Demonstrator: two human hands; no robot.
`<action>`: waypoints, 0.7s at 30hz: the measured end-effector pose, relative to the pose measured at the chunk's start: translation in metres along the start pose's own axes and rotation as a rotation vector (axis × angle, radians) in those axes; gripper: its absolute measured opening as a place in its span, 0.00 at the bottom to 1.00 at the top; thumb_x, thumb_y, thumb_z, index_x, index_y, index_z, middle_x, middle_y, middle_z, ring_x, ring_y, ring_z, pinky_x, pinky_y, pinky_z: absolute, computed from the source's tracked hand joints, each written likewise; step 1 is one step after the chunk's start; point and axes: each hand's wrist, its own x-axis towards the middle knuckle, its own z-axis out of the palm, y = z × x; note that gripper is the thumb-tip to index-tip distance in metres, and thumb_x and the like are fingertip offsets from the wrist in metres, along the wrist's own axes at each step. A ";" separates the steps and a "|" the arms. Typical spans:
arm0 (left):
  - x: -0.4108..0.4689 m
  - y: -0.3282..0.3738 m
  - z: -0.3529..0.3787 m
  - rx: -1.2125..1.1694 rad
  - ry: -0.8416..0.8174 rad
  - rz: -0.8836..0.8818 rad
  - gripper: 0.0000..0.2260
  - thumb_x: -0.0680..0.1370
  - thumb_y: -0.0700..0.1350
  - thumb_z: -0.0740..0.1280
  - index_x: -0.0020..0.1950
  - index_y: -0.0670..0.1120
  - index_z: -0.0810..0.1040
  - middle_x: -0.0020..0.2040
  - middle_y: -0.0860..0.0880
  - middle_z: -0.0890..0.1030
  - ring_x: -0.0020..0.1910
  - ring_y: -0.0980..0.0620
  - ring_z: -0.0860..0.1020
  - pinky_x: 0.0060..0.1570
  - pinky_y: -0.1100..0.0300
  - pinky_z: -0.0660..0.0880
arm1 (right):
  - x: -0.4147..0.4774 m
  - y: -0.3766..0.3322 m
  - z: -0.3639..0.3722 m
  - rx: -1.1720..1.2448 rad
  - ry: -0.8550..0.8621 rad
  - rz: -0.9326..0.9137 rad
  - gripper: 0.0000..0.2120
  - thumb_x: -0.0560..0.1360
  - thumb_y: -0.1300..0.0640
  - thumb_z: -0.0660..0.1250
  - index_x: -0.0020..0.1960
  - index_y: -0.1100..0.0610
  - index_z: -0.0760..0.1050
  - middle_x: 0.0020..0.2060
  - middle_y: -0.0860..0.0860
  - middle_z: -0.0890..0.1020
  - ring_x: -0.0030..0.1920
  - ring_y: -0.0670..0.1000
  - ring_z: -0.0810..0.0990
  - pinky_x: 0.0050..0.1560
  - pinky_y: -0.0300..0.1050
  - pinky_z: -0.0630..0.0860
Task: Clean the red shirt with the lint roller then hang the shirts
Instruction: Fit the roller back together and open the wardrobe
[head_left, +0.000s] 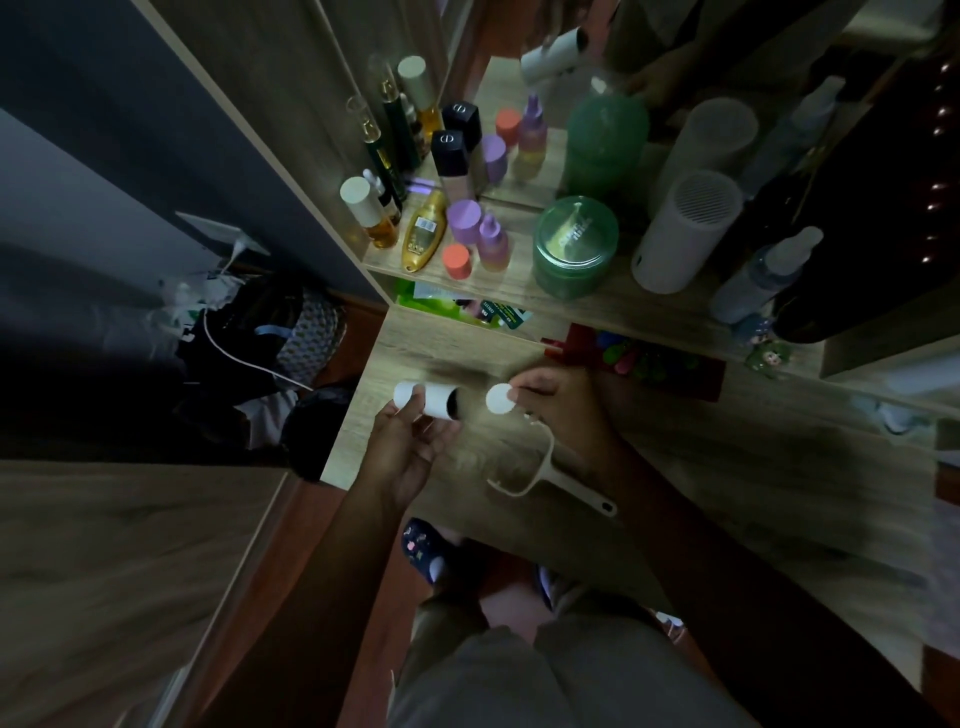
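At the wooden counter (441, 343), your left grip (410, 452) curls round the white lint roll (431, 404) while your right grip (558, 410) pinches a round white end cap (498, 399) just beside it. The roll is held near the counter's left edge, long axis running left to right, dark open end facing the cap. The roller handle (553, 480) lies loose by your right wrist, stem pointing right and toward you. In this dim light the cap could slip from the pinch, or your forearm could nudge the handle off the counter. No red shirt is in view
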 end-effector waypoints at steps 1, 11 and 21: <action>0.000 0.000 0.001 -0.039 0.001 -0.022 0.13 0.82 0.43 0.65 0.65 0.40 0.73 0.67 0.34 0.77 0.57 0.42 0.82 0.47 0.49 0.84 | -0.001 -0.003 0.002 0.019 -0.045 -0.012 0.07 0.73 0.65 0.74 0.50 0.63 0.83 0.37 0.54 0.86 0.34 0.45 0.82 0.32 0.37 0.76; -0.004 0.004 0.009 -0.053 -0.021 -0.035 0.10 0.83 0.43 0.64 0.63 0.40 0.73 0.70 0.33 0.74 0.60 0.40 0.80 0.44 0.51 0.84 | -0.002 -0.031 0.019 0.175 -0.130 -0.110 0.05 0.73 0.66 0.74 0.48 0.61 0.84 0.34 0.50 0.86 0.30 0.46 0.81 0.28 0.36 0.74; -0.008 0.003 0.011 -0.029 -0.030 -0.014 0.08 0.83 0.44 0.64 0.60 0.41 0.74 0.63 0.35 0.78 0.57 0.42 0.82 0.44 0.53 0.84 | -0.007 -0.030 0.022 0.120 -0.126 -0.085 0.06 0.72 0.65 0.75 0.49 0.65 0.84 0.33 0.46 0.86 0.29 0.42 0.78 0.26 0.35 0.70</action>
